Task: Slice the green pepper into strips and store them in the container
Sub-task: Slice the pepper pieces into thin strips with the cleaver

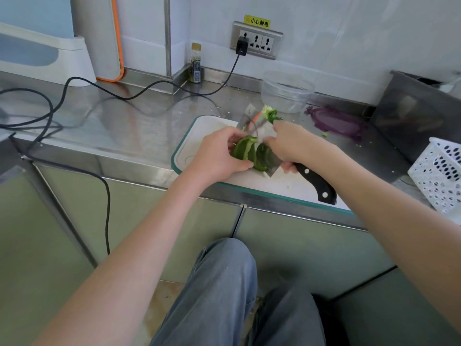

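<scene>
A white cutting board (199, 136) with a teal rim lies on the steel counter. My left hand (219, 153) grips a curved piece of green pepper (245, 152) over the board. A second pepper piece (264, 156) rests against the cleaver blade (257, 131). My right hand (291, 143) is closed over the cleaver near the blade's base, and its black handle (316, 184) sticks out toward me. The pepper's core and stem (270, 113) lie at the board's far edge. A clear round container (287, 93) stands behind the board, apart from both hands.
A purple lid (336, 122) lies right of the container. A white perforated basket (441, 176) sits at the right edge. Black cables (82, 82) cross the counter's left side from a wall outlet (257, 42). A small bottle (196, 63) stands in the corner.
</scene>
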Demonstrator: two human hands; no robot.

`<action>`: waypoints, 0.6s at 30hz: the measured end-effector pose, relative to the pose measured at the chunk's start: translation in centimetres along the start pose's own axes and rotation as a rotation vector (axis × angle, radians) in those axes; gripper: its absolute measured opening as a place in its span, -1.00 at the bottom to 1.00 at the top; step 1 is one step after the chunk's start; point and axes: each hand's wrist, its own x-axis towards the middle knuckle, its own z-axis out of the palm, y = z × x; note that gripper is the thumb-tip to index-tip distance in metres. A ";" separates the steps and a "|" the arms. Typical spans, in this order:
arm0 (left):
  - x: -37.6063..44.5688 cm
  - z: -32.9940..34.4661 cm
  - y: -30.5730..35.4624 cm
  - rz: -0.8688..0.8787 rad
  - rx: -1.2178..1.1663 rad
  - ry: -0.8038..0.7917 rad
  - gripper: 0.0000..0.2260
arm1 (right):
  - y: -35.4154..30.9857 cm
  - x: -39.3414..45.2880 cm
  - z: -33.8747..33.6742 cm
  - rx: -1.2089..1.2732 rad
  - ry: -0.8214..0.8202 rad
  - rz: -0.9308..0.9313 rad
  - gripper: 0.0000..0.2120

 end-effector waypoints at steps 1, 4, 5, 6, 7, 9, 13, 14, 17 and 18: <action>0.0 0.0 -0.1 0.009 -0.026 -0.013 -0.48 | 0.3 0.4 0.0 0.003 0.004 -0.009 -0.68; -0.1 -0.1 -0.2 0.034 -0.082 -0.036 -0.52 | 0.3 1.3 -0.2 0.010 -0.013 0.018 -0.66; -0.2 -0.1 -0.1 0.042 -0.081 -0.041 -0.53 | 0.2 1.6 -0.2 0.004 -0.014 0.004 -0.67; -0.3 -0.2 0.0 0.048 -0.075 -0.049 -0.55 | 0.0 1.4 -0.2 -0.004 -0.014 0.008 -0.67; -0.4 -0.2 0.0 0.053 -0.069 -0.059 -0.56 | 0.0 1.6 -0.1 -0.007 -0.011 -0.001 -0.67; -0.4 -0.3 0.2 0.060 -0.066 -0.066 -0.61 | -0.3 1.5 -0.1 0.003 0.000 -0.029 -0.68; -0.2 -0.4 0.3 0.043 -0.124 -0.018 -0.81 | -0.5 1.1 0.1 -0.011 0.023 -0.059 -0.69; -0.1 -0.3 0.2 0.042 -0.123 -0.006 -0.80 | -0.6 1.0 0.0 -0.022 0.023 -0.059 -0.69; 0.2 -0.2 -0.1 0.027 -0.152 0.064 -0.73 | -0.7 0.5 0.0 -0.086 0.026 -0.067 -0.71; 0.4 -0.4 -0.4 -0.002 -0.204 0.103 -0.71 | -0.8 0.1 0.1 -0.113 0.032 -0.069 -0.72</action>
